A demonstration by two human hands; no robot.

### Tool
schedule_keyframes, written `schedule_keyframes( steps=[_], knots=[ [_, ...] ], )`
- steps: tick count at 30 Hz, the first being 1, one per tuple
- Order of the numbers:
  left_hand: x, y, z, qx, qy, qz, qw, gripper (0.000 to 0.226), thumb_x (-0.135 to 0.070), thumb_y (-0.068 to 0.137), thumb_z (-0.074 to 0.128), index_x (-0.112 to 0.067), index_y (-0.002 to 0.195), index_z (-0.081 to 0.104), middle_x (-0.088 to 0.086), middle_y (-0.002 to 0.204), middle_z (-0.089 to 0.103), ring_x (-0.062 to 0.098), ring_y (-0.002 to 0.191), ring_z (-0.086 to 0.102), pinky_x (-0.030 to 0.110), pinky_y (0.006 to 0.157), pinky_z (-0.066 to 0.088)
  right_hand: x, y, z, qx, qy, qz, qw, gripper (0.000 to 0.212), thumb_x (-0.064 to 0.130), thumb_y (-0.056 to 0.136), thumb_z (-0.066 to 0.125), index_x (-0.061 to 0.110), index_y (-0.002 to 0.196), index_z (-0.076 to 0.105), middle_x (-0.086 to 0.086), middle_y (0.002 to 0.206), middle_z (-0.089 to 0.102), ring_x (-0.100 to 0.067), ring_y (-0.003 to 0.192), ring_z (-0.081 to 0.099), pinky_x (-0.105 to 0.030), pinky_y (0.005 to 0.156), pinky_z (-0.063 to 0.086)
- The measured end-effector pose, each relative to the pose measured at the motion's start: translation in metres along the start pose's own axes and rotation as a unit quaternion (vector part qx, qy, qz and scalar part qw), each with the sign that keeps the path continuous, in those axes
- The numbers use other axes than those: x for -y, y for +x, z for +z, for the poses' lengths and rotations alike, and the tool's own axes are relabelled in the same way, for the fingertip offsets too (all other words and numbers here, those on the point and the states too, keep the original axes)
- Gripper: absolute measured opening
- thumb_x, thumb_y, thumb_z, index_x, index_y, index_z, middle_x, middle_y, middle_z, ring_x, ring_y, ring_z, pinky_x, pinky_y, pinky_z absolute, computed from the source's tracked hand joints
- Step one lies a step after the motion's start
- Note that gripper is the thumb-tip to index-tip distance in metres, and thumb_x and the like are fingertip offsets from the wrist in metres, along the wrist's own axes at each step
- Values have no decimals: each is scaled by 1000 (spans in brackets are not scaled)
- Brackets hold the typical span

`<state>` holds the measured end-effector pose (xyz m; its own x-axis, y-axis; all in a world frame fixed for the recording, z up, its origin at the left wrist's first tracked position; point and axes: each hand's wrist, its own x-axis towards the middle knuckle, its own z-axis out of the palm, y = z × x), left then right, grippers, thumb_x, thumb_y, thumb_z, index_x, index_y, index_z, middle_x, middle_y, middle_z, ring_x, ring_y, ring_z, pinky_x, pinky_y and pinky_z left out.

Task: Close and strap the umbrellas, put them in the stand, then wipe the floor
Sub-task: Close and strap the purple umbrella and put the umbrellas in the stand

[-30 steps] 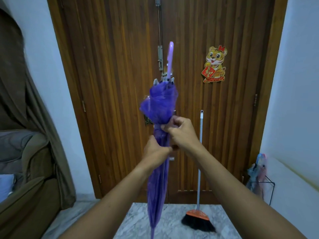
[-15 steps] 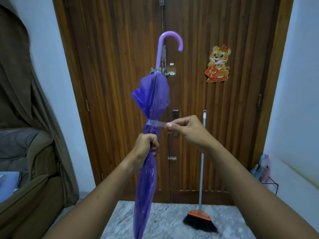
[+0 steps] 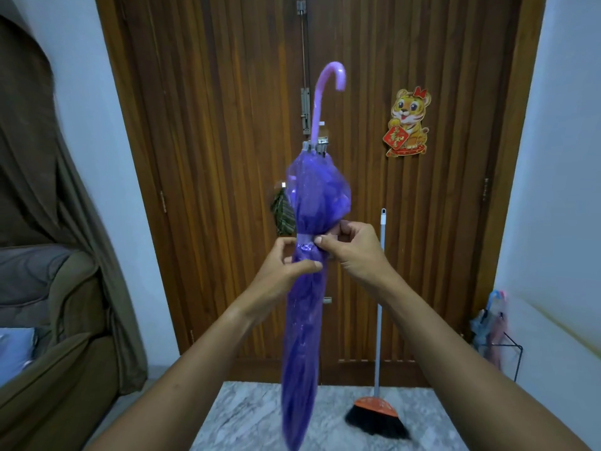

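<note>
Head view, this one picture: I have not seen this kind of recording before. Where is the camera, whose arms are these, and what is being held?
The camera sits on a person's head and looks forward and down, so the two bare arms are the wearer's own. There is no machine here. The left hand grips a closed purple umbrella, held upright with its hooked handle on top. The right hand pinches the pale strap around the umbrella's waist. Behind is a wooden door with a tiger sticker. A broom leans against it. At right, a wire stand holds other umbrellas.
</note>
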<state>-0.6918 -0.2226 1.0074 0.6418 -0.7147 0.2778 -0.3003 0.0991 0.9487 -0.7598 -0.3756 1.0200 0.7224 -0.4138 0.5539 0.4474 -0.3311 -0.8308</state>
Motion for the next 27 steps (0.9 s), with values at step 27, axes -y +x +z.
schedule_keyframes(
  steps=[27],
  knots=[
    [-4,12,-4,38,-218,2,975,47,-52,97,50,-11,120,44,9,75,51,17,44,46,27,47,44,33,-11,6,46,133,98,985,28,5,86,74,-15,106,70,-19,92,73,-22,82,69,-20,69,58]
  ],
)
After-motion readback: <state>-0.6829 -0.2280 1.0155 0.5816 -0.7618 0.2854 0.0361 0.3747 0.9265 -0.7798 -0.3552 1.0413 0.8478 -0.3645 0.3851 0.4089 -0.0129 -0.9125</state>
